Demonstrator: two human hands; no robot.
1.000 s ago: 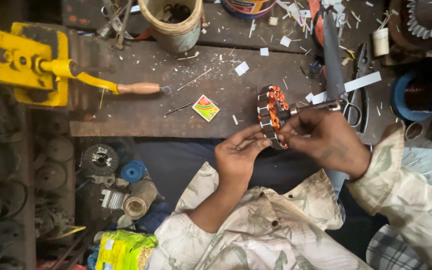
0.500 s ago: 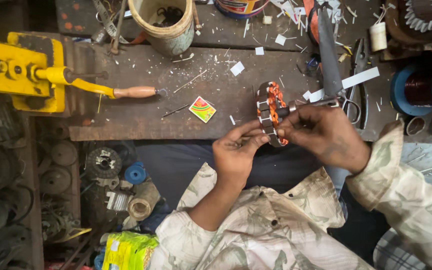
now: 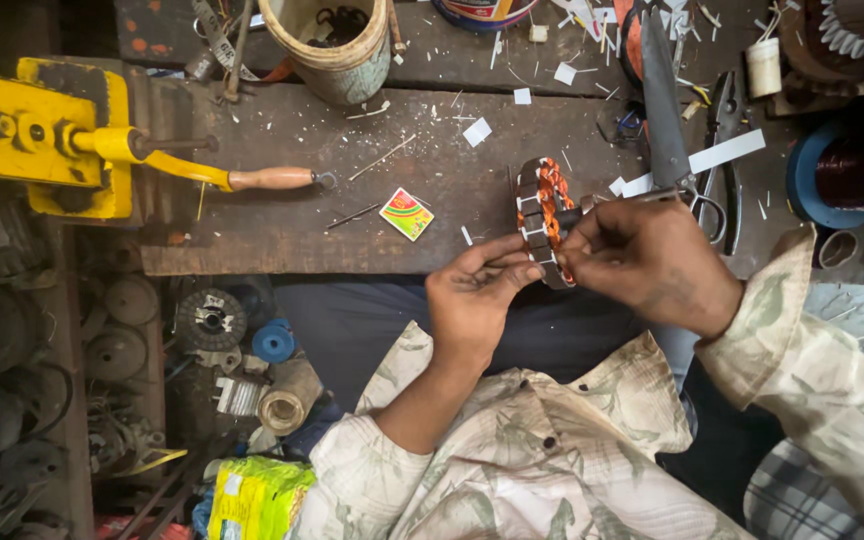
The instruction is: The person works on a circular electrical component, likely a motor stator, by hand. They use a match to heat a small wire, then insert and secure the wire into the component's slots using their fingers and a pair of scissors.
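A ring-shaped motor stator (image 3: pixel 542 215) with grey steel teeth and orange-copper windings is held upright at the near edge of a dark wooden workbench (image 3: pixel 282 220). My left hand (image 3: pixel 477 295) grips its lower left rim with fingertips. My right hand (image 3: pixel 652 262) closes on its right side and pinches a thin metal tool against the windings. Both forearms wear pale patterned sleeves.
A yellow winding machine (image 3: pixel 37 135) with a wooden-handled crank (image 3: pixel 267 180) sits far left. A small matchbox (image 3: pixel 407 213), a tan bucket (image 3: pixel 327 40), large shears (image 3: pixel 667 110), pliers (image 3: pixel 724 120), paper scraps and a copper wire spool (image 3: pixel 847 175) lie about. Motor parts fill the floor at left.
The hands and stator stay almost in place; my fingers shift slightly on the windings. The view has drifted a little.
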